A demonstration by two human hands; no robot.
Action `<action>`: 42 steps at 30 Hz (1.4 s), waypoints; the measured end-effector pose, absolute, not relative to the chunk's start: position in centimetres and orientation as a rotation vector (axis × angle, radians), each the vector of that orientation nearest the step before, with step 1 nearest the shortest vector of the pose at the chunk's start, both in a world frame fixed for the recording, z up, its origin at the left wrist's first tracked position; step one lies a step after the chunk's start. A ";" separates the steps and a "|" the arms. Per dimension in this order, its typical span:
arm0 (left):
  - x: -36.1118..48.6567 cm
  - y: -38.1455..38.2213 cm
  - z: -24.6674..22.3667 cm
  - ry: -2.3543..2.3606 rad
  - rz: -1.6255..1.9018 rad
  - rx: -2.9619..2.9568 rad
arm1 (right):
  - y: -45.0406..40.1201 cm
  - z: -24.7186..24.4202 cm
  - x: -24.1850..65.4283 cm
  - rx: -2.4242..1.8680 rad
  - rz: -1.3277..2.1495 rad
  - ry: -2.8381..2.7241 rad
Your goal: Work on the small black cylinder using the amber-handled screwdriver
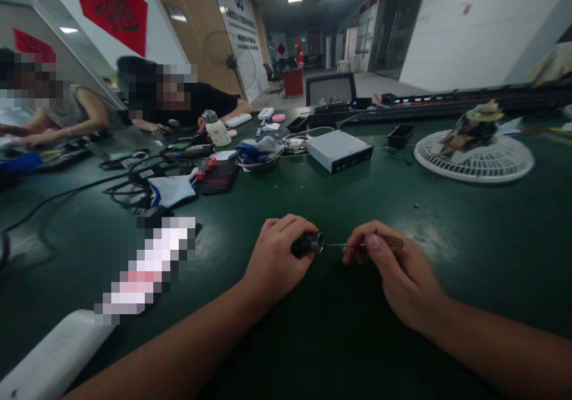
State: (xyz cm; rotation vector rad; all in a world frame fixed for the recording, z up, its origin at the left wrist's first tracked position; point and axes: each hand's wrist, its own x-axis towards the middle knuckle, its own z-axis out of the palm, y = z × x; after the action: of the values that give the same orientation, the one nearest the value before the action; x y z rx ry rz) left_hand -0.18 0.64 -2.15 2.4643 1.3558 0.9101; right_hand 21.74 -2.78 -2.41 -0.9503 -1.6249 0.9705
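My left hand [277, 260] is wrapped round a short dark cylinder [306, 243] that has a shiny metal ring at its open right end. The cylinder lies on its side, its open end facing my right hand [404, 275]. Between the fingers of that hand is a thin screwdriver [394, 243] with a brownish, see-through handle. Its slim shaft points left at the ring; whether the tip touches the ring or stops just short, I cannot tell. Both hands are low over the dark green table [250, 206].
A white power bank-like block [58, 352] lies front left beside a blurred-out screen. Cables [129, 179], a cloth-filled bowl [261, 160], a grey disc drive [339, 149] and a white fan grille [473, 158] stand farther back. Two people [196, 99] sit at the left.
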 end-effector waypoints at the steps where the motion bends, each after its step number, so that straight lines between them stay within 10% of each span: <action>1: -0.2 0.6 -2.2 1.340 0.913 2.478 | -2.8 -2.5 21.7 -0.917 0.984 -1.615; 42: 0.2 0.5 -2.1 1.350 0.868 2.503 | -2.0 -2.8 21.3 -1.211 0.791 -1.952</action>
State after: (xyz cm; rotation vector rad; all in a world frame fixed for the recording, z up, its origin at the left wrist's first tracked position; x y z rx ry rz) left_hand 0.25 0.51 -2.11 2.5027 1.3504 0.8682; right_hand 21.31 -2.00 -2.76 -1.2115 -1.9523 0.7910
